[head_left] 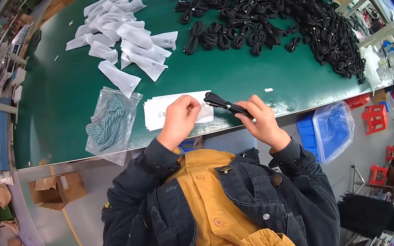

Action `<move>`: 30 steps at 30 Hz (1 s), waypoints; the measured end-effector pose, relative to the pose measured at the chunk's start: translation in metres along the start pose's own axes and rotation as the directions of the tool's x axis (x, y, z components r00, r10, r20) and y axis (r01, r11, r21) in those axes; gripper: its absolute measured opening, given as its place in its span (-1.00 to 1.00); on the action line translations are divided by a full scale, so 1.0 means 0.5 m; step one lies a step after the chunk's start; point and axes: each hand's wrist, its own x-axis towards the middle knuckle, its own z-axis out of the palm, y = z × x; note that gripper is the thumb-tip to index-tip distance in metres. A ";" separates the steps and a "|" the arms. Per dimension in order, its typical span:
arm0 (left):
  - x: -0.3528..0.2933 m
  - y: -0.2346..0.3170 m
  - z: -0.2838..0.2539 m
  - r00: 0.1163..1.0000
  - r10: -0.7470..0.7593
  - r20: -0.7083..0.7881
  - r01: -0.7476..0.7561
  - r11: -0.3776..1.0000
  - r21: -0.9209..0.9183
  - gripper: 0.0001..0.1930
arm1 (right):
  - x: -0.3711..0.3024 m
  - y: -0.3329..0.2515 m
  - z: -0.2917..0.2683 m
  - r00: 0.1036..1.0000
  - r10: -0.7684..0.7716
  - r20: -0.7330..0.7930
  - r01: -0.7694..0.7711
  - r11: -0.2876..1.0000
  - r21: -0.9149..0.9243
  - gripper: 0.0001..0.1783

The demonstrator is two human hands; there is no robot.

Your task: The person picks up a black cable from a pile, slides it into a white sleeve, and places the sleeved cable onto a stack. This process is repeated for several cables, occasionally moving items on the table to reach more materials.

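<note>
Between the thumb and fingers of my right hand is a coiled black cable, tied in a bundle and pointing left. Its far end reaches the right edge of a stack of flat white bags with dark print. My left hand is closed in a pinch at the top bag, near its right end. The fingertips partly hide what they grip there. Left of the stack, a clear plastic bag holds a bundle of blue-grey striped ties.
Filled white bags lie piled at the far left of the green table. A large heap of black cable bundles covers the far right. Below the table edge are a blue bin with a clear liner and a cardboard box.
</note>
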 end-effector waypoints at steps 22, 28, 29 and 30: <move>0.016 0.044 -0.022 0.849 0.525 0.055 -0.519 0.812 0.268 -0.83 | 0.030 0.012 0.017 0.894 0.302 0.330 -0.437 0.748 0.499 -0.72; 0.019 0.064 -0.034 0.857 0.513 0.042 -0.503 0.817 0.281 -0.83 | 0.088 -0.013 0.021 0.700 0.636 0.323 -0.678 0.453 0.578 -0.80; 0.020 0.067 -0.033 0.854 0.517 0.054 -0.510 0.813 0.283 -0.84 | 0.094 -0.018 0.027 0.703 0.636 0.318 -0.675 0.458 0.579 -0.80; 0.024 0.068 -0.033 0.851 0.523 0.053 -0.515 0.810 0.282 -0.84 | 0.096 -0.023 0.036 0.848 0.488 0.205 -0.513 0.662 0.546 -0.79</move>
